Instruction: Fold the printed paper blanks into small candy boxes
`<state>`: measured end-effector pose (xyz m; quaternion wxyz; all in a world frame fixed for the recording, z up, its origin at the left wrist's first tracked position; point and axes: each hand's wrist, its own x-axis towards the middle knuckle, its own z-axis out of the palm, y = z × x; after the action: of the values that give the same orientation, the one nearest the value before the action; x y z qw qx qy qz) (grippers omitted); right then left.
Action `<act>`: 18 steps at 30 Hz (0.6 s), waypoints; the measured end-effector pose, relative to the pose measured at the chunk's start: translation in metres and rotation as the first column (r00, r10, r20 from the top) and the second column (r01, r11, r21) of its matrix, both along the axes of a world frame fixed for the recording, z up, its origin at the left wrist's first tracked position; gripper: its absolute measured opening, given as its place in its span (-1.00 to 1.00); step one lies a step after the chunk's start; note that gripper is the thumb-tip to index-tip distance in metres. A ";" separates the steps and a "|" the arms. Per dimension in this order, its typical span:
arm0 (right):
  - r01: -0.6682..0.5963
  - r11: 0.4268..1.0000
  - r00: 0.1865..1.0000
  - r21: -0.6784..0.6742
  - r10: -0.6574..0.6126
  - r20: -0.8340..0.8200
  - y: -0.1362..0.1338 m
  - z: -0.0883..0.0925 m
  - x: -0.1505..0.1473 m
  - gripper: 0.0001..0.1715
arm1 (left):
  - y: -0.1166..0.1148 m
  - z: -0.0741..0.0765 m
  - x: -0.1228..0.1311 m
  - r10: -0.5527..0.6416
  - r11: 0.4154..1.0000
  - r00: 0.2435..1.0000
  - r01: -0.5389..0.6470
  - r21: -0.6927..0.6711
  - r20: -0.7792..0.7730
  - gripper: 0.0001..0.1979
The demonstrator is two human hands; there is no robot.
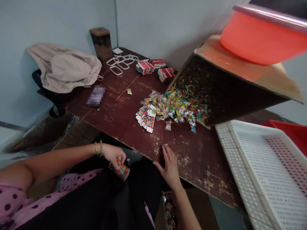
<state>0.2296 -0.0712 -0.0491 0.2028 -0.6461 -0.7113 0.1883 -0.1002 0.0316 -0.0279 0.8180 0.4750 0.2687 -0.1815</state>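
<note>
Here my left hand (116, 156) pinches a small colourful carton (123, 171); my right hand (169, 164) lies spread on the table (120, 105), candy packets (176, 107) beyond, white tray (268, 166) alongside.

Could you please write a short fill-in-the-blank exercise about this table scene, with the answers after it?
1. The left hand, with bracelets on its ____, holds a small colourful box.
2. The right hand rests on the ____ of the table.
3. Candy packets spill from a tilted carton; the basin on top is ____.
4. The perforated tray is ____.

Missing words: wrist; edge; orange; white
</note>
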 end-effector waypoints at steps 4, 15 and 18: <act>0.131 0.984 0.909 -0.118 -0.167 -0.381 -0.047 0.024 -0.051 -0.68 | -0.010 0.003 0.023 0.389 0.921 0.921 -0.387 -0.044 0.024 -0.53; 0.219 0.975 0.894 -0.032 -0.214 -0.394 0.015 0.062 -0.068 -0.83 | -0.034 0.017 0.069 0.421 0.906 0.903 -0.424 0.016 0.092 -0.60; 0.142 0.989 0.959 0.032 -0.130 -0.252 0.013 0.064 -0.067 -0.85 | -0.036 0.016 0.066 0.412 0.908 0.907 -0.417 0.048 0.081 -0.63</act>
<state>0.1622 -0.0579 0.0154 0.3191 -0.6594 -0.6386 0.2357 -0.0343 -0.0043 -0.0122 0.8312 0.4390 0.3406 0.0217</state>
